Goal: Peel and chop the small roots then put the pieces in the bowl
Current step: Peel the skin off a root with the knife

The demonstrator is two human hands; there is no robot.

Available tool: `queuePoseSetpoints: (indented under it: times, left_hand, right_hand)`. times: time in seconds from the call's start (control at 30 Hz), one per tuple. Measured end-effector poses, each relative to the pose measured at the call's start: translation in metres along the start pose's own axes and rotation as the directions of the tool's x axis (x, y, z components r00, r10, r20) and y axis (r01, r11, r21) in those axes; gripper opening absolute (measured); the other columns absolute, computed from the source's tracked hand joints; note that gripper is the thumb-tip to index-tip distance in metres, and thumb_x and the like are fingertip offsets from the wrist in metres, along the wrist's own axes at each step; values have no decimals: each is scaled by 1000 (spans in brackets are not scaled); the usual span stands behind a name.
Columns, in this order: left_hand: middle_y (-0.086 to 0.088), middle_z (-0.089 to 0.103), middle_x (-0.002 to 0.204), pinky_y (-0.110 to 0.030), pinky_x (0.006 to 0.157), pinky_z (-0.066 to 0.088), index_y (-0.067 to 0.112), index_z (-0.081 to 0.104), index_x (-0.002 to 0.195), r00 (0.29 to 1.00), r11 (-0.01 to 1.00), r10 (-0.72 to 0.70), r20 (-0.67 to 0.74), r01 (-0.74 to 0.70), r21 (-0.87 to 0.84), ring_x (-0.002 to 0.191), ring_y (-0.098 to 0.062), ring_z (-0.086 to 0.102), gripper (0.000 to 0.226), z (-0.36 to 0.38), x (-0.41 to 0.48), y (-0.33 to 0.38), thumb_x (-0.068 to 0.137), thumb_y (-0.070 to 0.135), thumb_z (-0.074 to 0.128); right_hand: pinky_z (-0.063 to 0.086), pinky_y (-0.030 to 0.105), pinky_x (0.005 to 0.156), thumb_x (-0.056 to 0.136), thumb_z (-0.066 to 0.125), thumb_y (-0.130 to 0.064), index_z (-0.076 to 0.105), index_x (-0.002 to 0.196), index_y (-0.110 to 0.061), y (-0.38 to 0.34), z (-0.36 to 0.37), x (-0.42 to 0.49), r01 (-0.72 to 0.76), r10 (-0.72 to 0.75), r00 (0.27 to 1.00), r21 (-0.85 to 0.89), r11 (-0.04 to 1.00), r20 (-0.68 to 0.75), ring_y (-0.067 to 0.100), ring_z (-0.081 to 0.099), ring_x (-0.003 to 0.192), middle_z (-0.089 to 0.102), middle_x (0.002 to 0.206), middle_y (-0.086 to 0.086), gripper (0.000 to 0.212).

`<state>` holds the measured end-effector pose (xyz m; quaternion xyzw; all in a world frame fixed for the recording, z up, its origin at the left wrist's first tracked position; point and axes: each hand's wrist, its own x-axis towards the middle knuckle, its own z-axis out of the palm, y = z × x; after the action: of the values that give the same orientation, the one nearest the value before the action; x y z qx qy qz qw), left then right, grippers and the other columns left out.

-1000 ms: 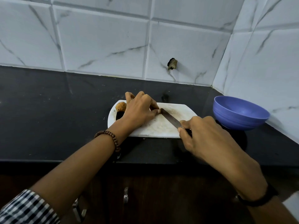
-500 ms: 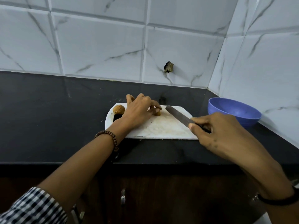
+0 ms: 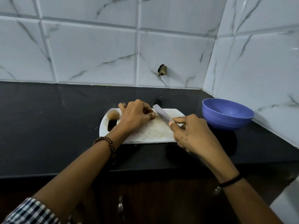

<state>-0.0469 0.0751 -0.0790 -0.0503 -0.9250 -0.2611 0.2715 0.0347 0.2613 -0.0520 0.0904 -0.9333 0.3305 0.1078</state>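
My right hand (image 3: pixel 191 133) is wrapped round the handle of the knife (image 3: pixel 161 114), forefinger stretched along the back of the blade. The blade slants away to the far left over the white cutting board (image 3: pixel 155 133), and its tip ends just beside the fingertips of my left hand (image 3: pixel 135 115). That hand sits knuckles-up on the board with its fingers bunched and curled down. Whatever lies under them is hidden, so I cannot tell whether I have hold of a piece there. One whole brown root (image 3: pixel 113 114) lies at the board's far left corner, just beyond the handle slot (image 3: pixel 112 125) and just beside my left hand. The blue bowl (image 3: pixel 226 113) stands upright on the black countertop (image 3: pixel 48 118), near the board's right end. A brown bead bracelet (image 3: pixel 106 143) circles my left wrist, a black band (image 3: pixel 229 182) my right, and a checked sleeve (image 3: pixel 32 210) shows at my left elbow
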Motion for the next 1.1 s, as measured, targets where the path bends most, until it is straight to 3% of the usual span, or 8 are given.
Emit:
queuePoseSetpoints:
  times: [0.07,0.27,0.43,0.57,0.67,0.87,1.0,1.1]
  left_hand:
    - [14,70,81,-38,81,22,30,74,84,1000,999,-22,-1,22,-35,88,-7,57,14,0,0,-1,85,43,68]
    - [12,70,82,-38,81,20,29,73,88,999,999,-25,-23,25,-28,87,-8,55,12,1,-2,1,87,39,67]
    - [12,66,79,-36,79,16,27,73,88,999,1000,3,-36,-4,-12,81,-5,51,8,2,-3,3,88,32,67]
    - [12,66,76,-36,79,16,26,72,85,999,1000,12,-48,-12,12,79,-3,51,8,3,-3,3,88,31,66]
    - [12,66,76,-35,78,14,27,71,82,999,1000,4,-49,-3,15,80,-5,51,8,4,-3,3,88,30,66]
    - [10,68,84,-29,64,7,23,70,89,1000,1000,2,-25,-2,1,81,-4,51,8,0,-7,5,90,30,65]
    - [12,67,85,-32,69,8,27,69,87,999,1000,2,-40,-1,30,88,-7,53,6,2,-8,4,90,32,65]
    - [13,67,87,-33,73,8,29,69,88,999,999,20,-41,-18,52,91,-6,52,7,2,-8,3,91,34,64]
  right_hand:
    - [56,31,48,92,53,-41,69,110,-27,-2,7,3,-21,21,1000,34,999,12,17,60,38,69,78,9,28]
    - [55,29,48,95,49,-33,66,72,-10,-9,11,5,-8,8,1000,-17,1000,8,17,56,33,67,55,8,37]
    - [54,28,51,96,45,-35,65,90,-13,-16,14,13,4,0,1000,-136,991,31,19,59,40,67,73,8,30]
    - [54,34,67,97,46,-31,56,93,-11,-27,20,17,-4,16,998,-184,983,68,33,62,69,56,97,9,23]
    - [44,28,64,96,47,-29,49,85,-15,-31,22,12,22,1,996,-242,970,92,30,55,67,55,86,10,18]
    - [35,32,64,98,46,-25,41,85,-18,-37,8,-7,70,-20,991,-382,921,132,22,47,74,38,82,0,16]
    - [37,33,62,99,48,-28,48,85,-18,-35,-7,-18,99,-31,986,-421,902,167,20,51,72,41,80,0,17]
    - [46,35,63,98,49,-32,59,99,-16,-33,-22,-28,113,-26,979,-439,892,201,22,56,74,49,84,2,19]
